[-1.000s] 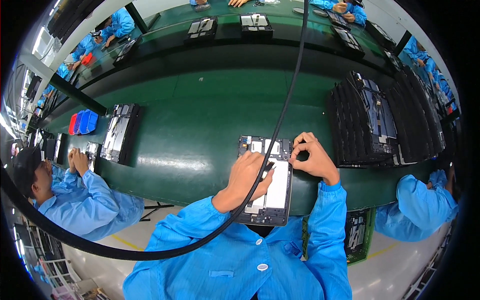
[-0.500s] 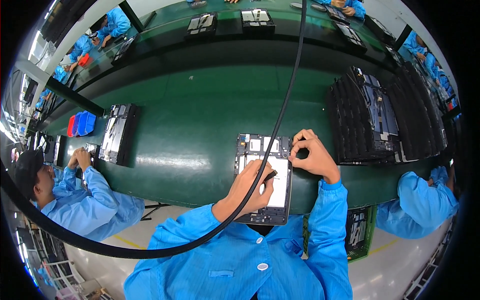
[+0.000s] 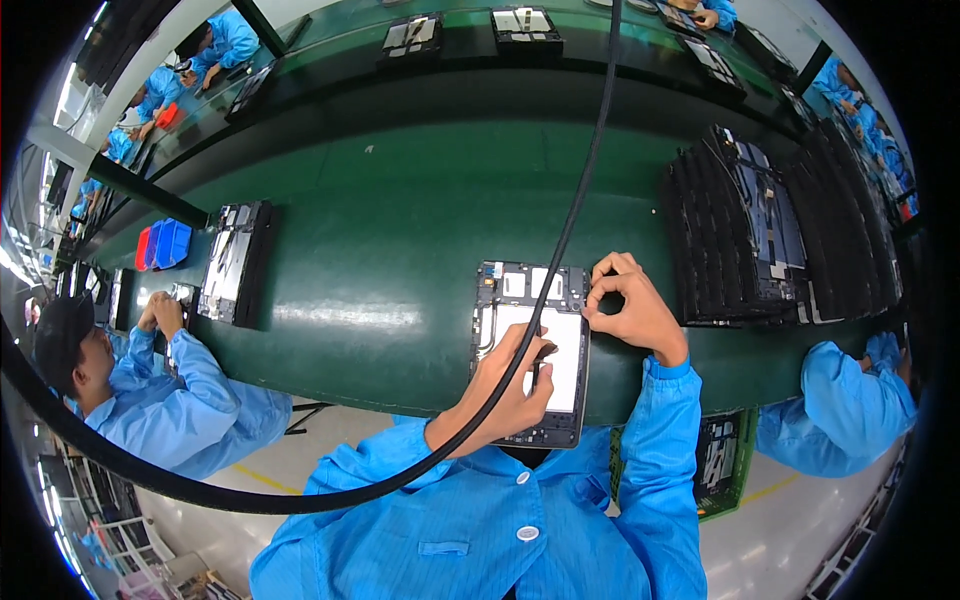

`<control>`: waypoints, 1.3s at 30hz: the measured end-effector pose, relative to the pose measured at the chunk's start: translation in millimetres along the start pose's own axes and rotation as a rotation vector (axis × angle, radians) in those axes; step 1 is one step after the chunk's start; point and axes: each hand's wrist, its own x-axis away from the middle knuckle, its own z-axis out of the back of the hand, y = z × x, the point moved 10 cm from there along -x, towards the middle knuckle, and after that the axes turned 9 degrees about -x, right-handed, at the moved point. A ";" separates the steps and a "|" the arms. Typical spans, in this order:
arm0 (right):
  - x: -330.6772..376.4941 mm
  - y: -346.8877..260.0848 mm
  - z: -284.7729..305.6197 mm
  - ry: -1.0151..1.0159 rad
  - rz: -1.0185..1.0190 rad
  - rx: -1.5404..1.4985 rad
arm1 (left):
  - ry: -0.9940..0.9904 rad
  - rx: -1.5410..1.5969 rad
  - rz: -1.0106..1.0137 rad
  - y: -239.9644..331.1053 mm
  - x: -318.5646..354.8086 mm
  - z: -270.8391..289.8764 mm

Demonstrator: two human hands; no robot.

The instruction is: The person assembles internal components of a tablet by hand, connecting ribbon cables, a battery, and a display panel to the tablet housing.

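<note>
An opened tablet [image 3: 565,375], with a black frame and white panel, lies on the green table partly over its near edge. My left hand [image 3: 505,385] bends over the panel, its thumb and fingers closed around a small dark strip [image 3: 547,350], possibly a flex cable. At the tablet's upper right edge, my right hand [image 3: 637,312] pinches thumb and forefinger into a ring. Whatever those fingertips hold, if anything, is too small to make out. A thick black cable crosses in front of my left hand and hides part of it.
Stacks of opened tablets in black trays [image 3: 735,230] stand on the right. Another stack [image 3: 232,265] and blue and red bins [image 3: 165,245] are on the left. Co-workers sit on both sides. A green crate [image 3: 722,465] stands below the table. The black cable [image 3: 575,200] hangs across the view.
My left fingers have shifted slightly around the dark strip, which now shows at a different angle. My right hand keeps its pinch at the tablet's edge. The whole view has shifted a little.
</note>
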 end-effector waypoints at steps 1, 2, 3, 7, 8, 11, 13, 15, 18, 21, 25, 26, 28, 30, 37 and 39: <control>-0.5 -1.2 -0.7 -0.003 0.013 0.003 | -0.003 0.001 -0.001 -2.2 -1.5 -1.3; -0.7 -2.5 -1.3 -0.005 0.026 0.007 | -0.032 -0.048 -0.027 -2.3 -3.2 -5.3; -0.3 -2.8 -1.3 -0.003 0.025 0.008 | -0.060 -0.097 -0.052 -1.9 -4.5 -9.3; 0.3 -0.1 -1.0 0.006 0.017 -0.010 | -0.064 -0.274 -0.207 8.0 -8.4 -21.0; 0.2 -0.7 -0.9 0.006 0.031 -0.012 | -0.065 -0.328 -0.250 11.4 -8.6 -23.1; 0.4 0.2 -1.2 -0.003 0.004 -0.012 | -0.058 -0.406 -0.299 11.2 -12.0 -25.9; 0.7 -0.1 -1.1 0.003 0.015 -0.013 | -0.051 -0.434 -0.301 9.0 -15.4 -26.0; 1.0 -1.2 -0.8 0.007 0.025 -0.013 | -0.049 -0.443 -0.314 8.8 -17.7 -25.8; 1.1 -0.7 -0.1 0.007 0.008 -0.018 | -0.060 -0.449 -0.319 9.8 -18.4 -26.0; 1.2 -2.0 -0.1 0.009 0.018 -0.014 | -0.051 -0.460 -0.339 11.0 -17.4 -25.5; 1.4 -2.2 -0.2 0.007 0.026 -0.019 | -0.060 -0.451 -0.350 7.6 -16.7 -27.5; 1.8 -3.2 -0.3 0.008 0.043 -0.013 | -0.056 -0.454 -0.356 8.6 -17.1 -27.2; 2.5 -4.9 -0.1 0.012 0.049 -0.006 | -0.054 -0.457 -0.362 9.9 -17.5 -26.7; 2.8 -5.6 -0.4 0.016 0.056 0.001 | -0.052 -0.469 -0.364 9.9 -17.3 -26.3; 3.5 -5.6 1.0 0.020 0.062 -0.004 | -0.104 -0.472 -0.356 12.6 -19.8 -29.6; 2.9 -5.2 0.4 0.019 0.061 0.009 | -0.111 -0.453 -0.337 11.5 -21.7 -28.8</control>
